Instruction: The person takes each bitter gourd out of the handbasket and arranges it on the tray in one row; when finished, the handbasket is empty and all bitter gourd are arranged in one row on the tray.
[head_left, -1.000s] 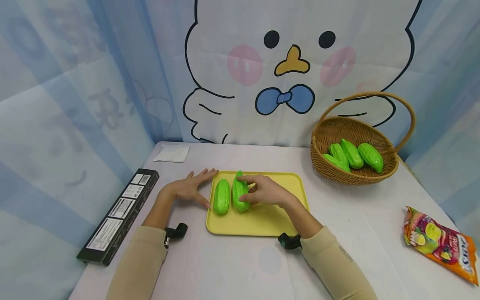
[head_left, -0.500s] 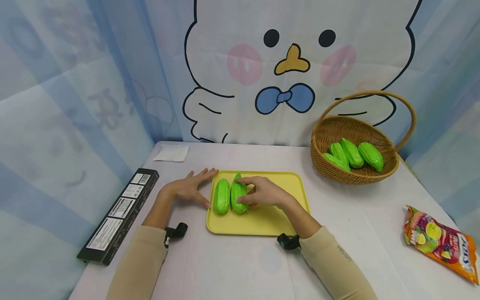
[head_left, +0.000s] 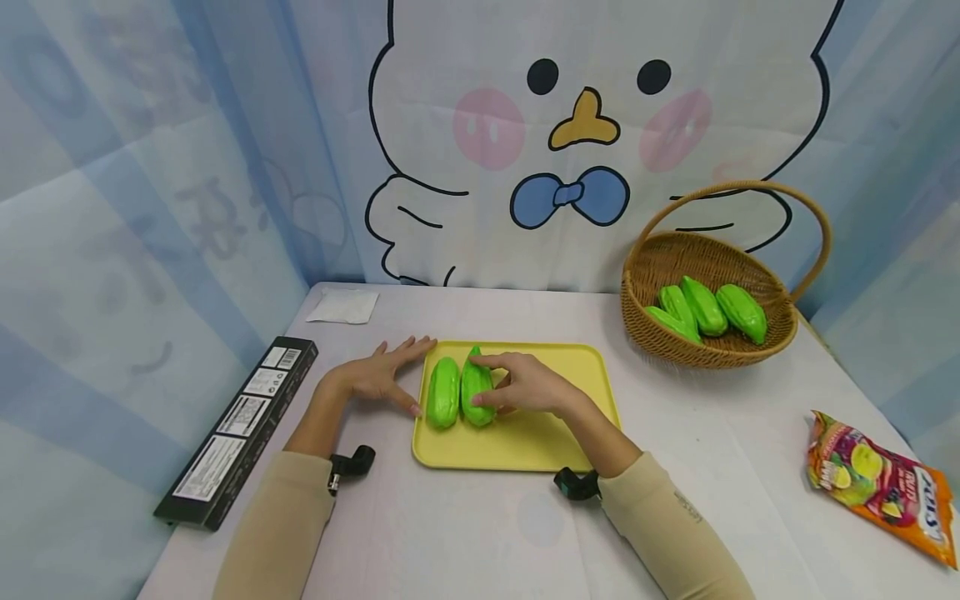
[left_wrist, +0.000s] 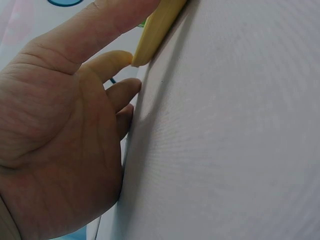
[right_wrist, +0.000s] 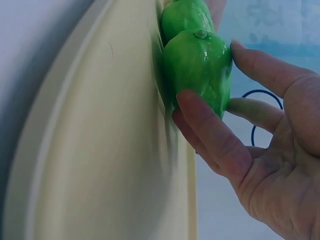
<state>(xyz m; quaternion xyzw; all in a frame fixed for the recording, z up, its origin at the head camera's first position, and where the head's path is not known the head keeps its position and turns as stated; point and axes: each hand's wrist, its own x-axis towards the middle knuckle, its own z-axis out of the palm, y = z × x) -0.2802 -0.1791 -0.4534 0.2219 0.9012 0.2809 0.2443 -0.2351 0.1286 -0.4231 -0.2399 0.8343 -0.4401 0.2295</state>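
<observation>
Two long, glossy green fruit-shaped pieces lie side by side on a yellow tray (head_left: 547, 433). My right hand (head_left: 534, 383) grips the right-hand green piece (head_left: 477, 387), thumb on one side and fingers on the other; the right wrist view shows its stem end (right_wrist: 197, 65) between them. Close by, on the left, is the other green piece (head_left: 443, 393), partly visible behind it in that view (right_wrist: 185, 20). At the tray's left edge my left hand (head_left: 375, 377) is spread, its thumb and forefinger touching the rim (left_wrist: 150, 45) and holding nothing.
A wicker basket (head_left: 637, 337) with several similar green pieces stands at the back right. An orange snack bag (head_left: 881, 487) lies at the far right. Along the left edge is a long black box (head_left: 240, 429), with a white packet (head_left: 343, 307) behind it.
My right hand has shifted the right-hand green piece slightly left and toward me, laying it closer beside the other one. My left hand has stayed at the tray's edge.
</observation>
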